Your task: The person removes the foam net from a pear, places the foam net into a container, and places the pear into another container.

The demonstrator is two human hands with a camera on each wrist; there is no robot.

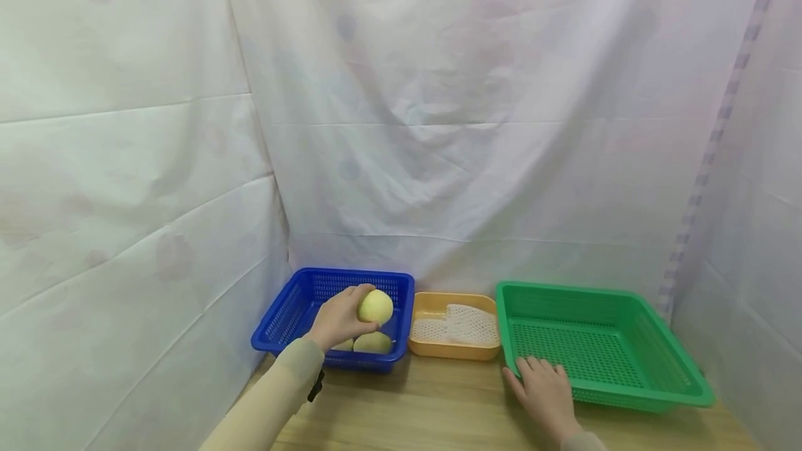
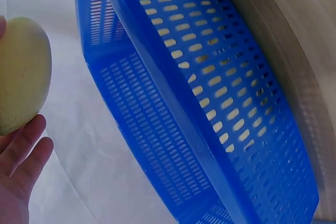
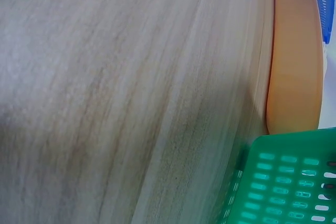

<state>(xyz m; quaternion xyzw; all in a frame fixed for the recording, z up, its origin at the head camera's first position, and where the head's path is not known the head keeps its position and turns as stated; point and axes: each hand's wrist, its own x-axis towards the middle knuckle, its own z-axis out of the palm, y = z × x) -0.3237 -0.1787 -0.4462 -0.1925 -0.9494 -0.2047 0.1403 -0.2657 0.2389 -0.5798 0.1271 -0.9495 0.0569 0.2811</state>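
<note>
My left hand (image 1: 341,319) grips a pale yellow-green fruit (image 1: 376,307) between thumb and fingers, raised over the blue basket (image 1: 266,341). The left wrist view shows the fruit (image 2: 25,74) at the left edge, smooth and rounded, with fingertips against its lower end. Below it, more fruit of the same kind (image 1: 373,343) lies in the near right part of the blue basket. On the other side, my right hand (image 1: 544,392) holds the near left rim of the green basket (image 1: 664,399), its fingers over the edge. Dark finger shapes show through that basket's holes in the right wrist view.
Between the two baskets stands a shallow orange tray (image 1: 454,351) with white foam netting (image 1: 471,324) in it. All three containers stand on a wood-grain table (image 1: 451,402). White cloth (image 1: 451,124) hangs behind and along both sides.
</note>
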